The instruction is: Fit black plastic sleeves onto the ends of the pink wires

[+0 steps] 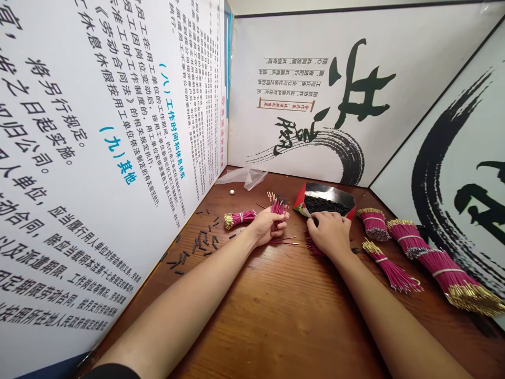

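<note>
My left hand (pixel 268 225) is closed around a loose bunch of dark pink wires (pixel 278 206), their ends pointing up; some ends carry black sleeves, others look copper-coloured. At the near side of an open box (pixel 300 197) with red and black walls, my right hand (pixel 332 231) is bent over the rim, its fingers curled together. Its fingertips are hidden, so I cannot make out what they hold. Short black tubes (pixel 323 205) fill the box. More pink wires (pixel 311 245) lie partly under my right hand, and a few single wires (pixel 286 241) lie between the hands.
Loose black tubes (pixel 201 241) are scattered at left, near a tied wire bundle (pixel 240 218). Several tied bundles (pixel 442 263) lie at right, one smaller bundle (pixel 389 268) fanned out. Clear plastic film (pixel 252 178) lies at the back. Printed panels (pixel 300 100) wall in the wooden table (pixel 252 316).
</note>
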